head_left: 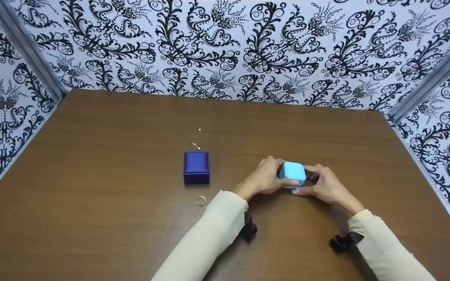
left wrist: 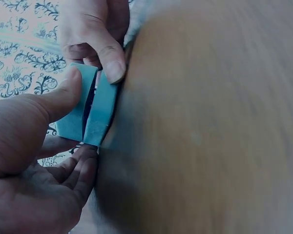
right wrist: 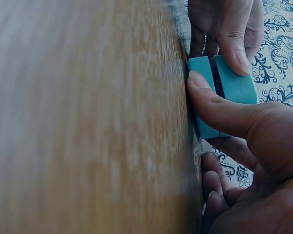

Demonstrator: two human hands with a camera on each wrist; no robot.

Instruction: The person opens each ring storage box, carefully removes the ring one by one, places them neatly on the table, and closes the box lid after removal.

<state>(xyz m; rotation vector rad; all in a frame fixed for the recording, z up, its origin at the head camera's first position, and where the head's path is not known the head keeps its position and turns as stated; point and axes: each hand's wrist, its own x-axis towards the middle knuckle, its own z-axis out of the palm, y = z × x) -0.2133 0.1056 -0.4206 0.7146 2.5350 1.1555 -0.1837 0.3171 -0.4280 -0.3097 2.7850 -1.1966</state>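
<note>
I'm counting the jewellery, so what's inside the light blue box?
The light blue box is open just a crack: only a narrow dark gap shows under its lid; whatever may lie inside is covered.

Between the left hand and the right hand, the jewellery box is plain light blue, with a dark line along its lid gap. Left of both hands, the square ring box is deep violet-blue; the ring, nearer the person, is gold, and the chain-like piece, farther off, gleams gold too. Behind the hands, the sleeves are cream. Under them the table is brown with streaky wood grain; beyond, the wallpaper is white with black floral scrolls.
</note>
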